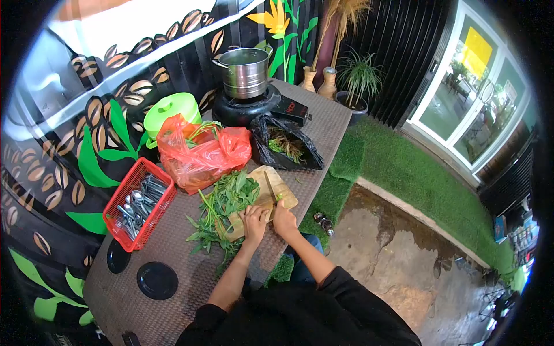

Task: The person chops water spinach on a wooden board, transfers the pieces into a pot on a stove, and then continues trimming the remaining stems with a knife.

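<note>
A wooden cutting board (pixel 279 185) lies on the table in front of me, partly covered by a heap of leafy greens (pixel 234 193) whose stems trail off its left side. My right hand (pixel 284 220) is wrapped around the handle of a knife (pixel 270 187), its blade lying over the board and pointing away from me. Curled fingers of my left hand (pixel 254 222) press the near edge of the greens against the board, to the left of the knife. Its fingertips are partly hidden.
Behind the board are a red plastic bag (pixel 202 155) and a black bag (pixel 314 157) holding stems. A steel pot (pixel 245 75) stands on a portable stove (pixel 239 108). A green lidded pot (pixel 172 109), red cutlery basket (pixel 158 212) and dark plates (pixel 157 281) are leftward.
</note>
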